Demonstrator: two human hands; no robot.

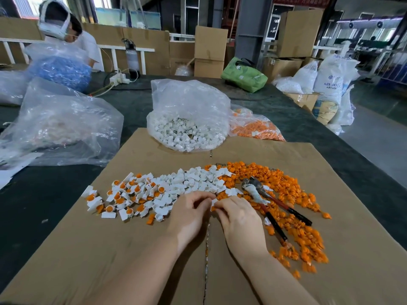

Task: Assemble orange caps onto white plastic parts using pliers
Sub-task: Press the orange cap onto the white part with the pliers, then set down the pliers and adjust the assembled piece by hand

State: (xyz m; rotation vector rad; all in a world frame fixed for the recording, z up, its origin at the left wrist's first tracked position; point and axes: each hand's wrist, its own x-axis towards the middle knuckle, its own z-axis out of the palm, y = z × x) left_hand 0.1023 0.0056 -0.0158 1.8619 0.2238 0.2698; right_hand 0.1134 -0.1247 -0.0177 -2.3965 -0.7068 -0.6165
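Note:
My left hand and my right hand meet at the middle of the cardboard sheet, fingers curled round a small white plastic part pinched between them. Loose white parts lie just beyond my fingers. Orange caps spread in a band to the right. White parts with orange caps fitted are scattered to the left. Pliers with red and black handles lie on the orange caps, right of my right hand, untouched.
A clear bag of white parts stands at the cardboard's far edge, a bag of orange caps beside it. A large clear bag sits at left. Another person works at the far left. Boxes and sacks stand behind.

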